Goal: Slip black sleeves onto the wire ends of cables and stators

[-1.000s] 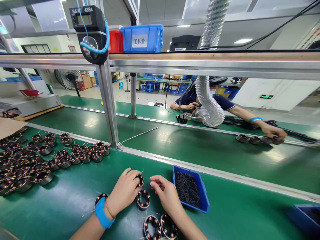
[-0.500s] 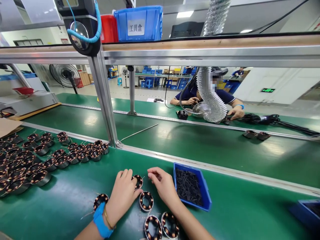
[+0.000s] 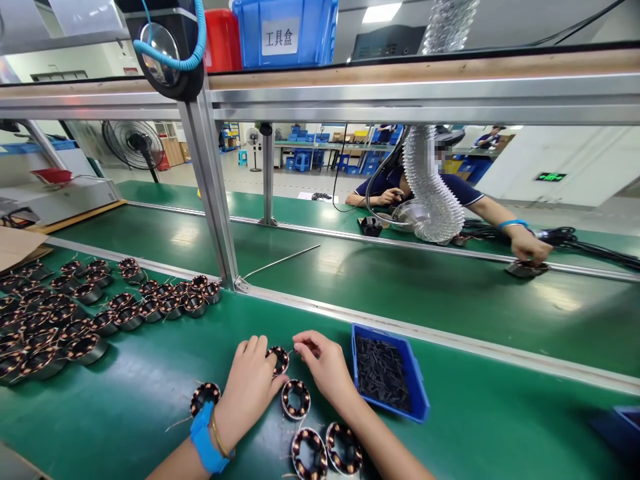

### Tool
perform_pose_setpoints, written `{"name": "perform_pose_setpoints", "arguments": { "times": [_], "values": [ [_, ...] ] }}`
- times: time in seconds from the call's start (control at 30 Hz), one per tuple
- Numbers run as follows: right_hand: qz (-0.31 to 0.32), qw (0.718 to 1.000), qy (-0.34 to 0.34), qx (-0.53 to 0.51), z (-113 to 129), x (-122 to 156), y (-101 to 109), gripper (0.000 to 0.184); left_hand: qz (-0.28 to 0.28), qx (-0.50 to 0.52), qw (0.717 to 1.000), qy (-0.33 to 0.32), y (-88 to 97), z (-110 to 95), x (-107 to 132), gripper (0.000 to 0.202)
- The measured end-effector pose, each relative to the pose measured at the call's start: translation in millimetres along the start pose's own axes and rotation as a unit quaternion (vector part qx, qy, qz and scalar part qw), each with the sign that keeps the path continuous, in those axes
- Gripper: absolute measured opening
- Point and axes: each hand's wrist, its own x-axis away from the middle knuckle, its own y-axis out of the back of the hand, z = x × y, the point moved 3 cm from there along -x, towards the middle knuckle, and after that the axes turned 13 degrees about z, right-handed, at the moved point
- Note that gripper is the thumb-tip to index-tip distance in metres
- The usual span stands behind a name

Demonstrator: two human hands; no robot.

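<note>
My left hand (image 3: 250, 377), with a blue band at its wrist, is closed around a small motor stator (image 3: 284, 363), a dark ring with copper windings. The fingers hide the stator's left side. To its right, my right hand (image 3: 323, 363) pinches at the end of a thin wire lead that sticks out from this stator. Just below lies another stator (image 3: 284, 408), and two more stators (image 3: 327, 445) rest side by side near my right forearm. One stator (image 3: 193, 400) sits left of my left wrist. Beside my right hand stands a blue bin (image 3: 417, 383) full of short black tubes (image 3: 383, 373).
Many stators (image 3: 127, 319) with loose wires cover the bench's left side. A metal post (image 3: 210, 187) rises from the bench's back rail. Across it, a co-worker's hand (image 3: 530, 250) is on stators beside a flexible duct (image 3: 433, 200). A second blue bin (image 3: 625, 427) stands far right.
My right fingertips have closed on the wire lead beside the held stator; my left hand keeps its hold. The co-worker's arm has reached out to the stators on the far bench.
</note>
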Motion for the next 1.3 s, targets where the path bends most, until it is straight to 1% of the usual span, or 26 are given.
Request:
{"name": "perform_pose_setpoints", "arguments": {
  "times": [0.1, 0.2, 0.33, 0.43, 0.6, 0.7, 0.8, 0.87, 0.93, 1.0, 1.03, 1.1, 1.13, 1.17, 1.23, 1.3],
  "values": [
    [0.004, 1.000, 0.010, 0.013, -1, 0, -2, 0.020, 0.004, 0.011, 1.000, 0.004, -1.6, 1, 0, 0.015],
    [0.024, 0.999, 0.028, 0.028, 1, -1, -4, 0.019, -0.001, 0.014, 1.000, 0.004, -3.7, 1, 0, 0.016],
    [0.075, 0.994, 0.068, 0.047, 7, 0, 0, 0.018, -0.012, 0.015, 1.000, 0.017, -5.1, 1, 1, 0.017],
    [0.121, 0.987, 0.091, 0.051, 10, 3, 6, 0.023, -0.005, 0.020, 0.999, 0.033, -5.0, 0, 1, 0.017],
    [0.161, 0.980, 0.103, 0.052, 12, 12, 10, 0.029, 0.009, 0.029, 0.999, 0.044, -7.3, -2, 1, 0.019],
    [0.155, 0.983, 0.090, 0.039, 12, 12, 8, 0.030, 0.018, 0.030, 0.997, 0.062, -6.5, -6, -2, 0.020],
    [0.097, 0.994, 0.055, 0.012, 6, 8, 10, 0.027, 0.028, 0.040, 0.996, 0.080, 2.7, -5, -2, 0.027],
    [0.049, 0.998, 0.026, -0.013, 1, 6, 14, 0.027, 0.025, 0.076, 0.995, 0.060, 11.0, 3, 9, 0.043],
    [0.018, 0.999, 0.005, -0.045, -2, 5, 17, 0.029, 0.004, 0.113, 0.992, 0.051, 15.6, 23, 32, 0.059],
    [0.006, 0.997, -0.007, -0.075, -3, 6, 20, 0.030, -0.014, 0.120, 0.989, 0.081, 11.9, 52, 63, 0.060],
    [0.005, 0.996, -0.010, -0.089, -2, 7, 20, 0.030, -0.002, 0.122, 0.988, 0.091, 6.3, 65, 78, 0.057],
    [0.012, 0.993, -0.016, -0.112, 2, 7, 19, 0.029, 0.034, 0.140, 0.987, 0.072, -7.4, 81, 102, 0.054],
    [0.019, 0.992, -0.017, -0.121, 5, 8, 17, 0.029, 0.040, 0.147, 0.986, 0.069, -13.0, 83, 110, 0.055],
    [0.027, 0.991, -0.019, -0.129, 9, 8, 13, 0.028, 0.046, 0.151, 0.985, 0.074, -17.3, 81, 113, 0.055],
    [0.051, 0.989, -0.018, -0.136, 17, 9, 5, 0.026, 0.053, 0.143, 0.982, 0.113, -21.4, 66, 111, 0.051],
    [0.078, 0.988, -0.013, -0.132, 26, 13, -6, 0.022, 0.067, 0.119, 0.977, 0.165, -20.9, 46, 100, 0.043]
  ]
}}
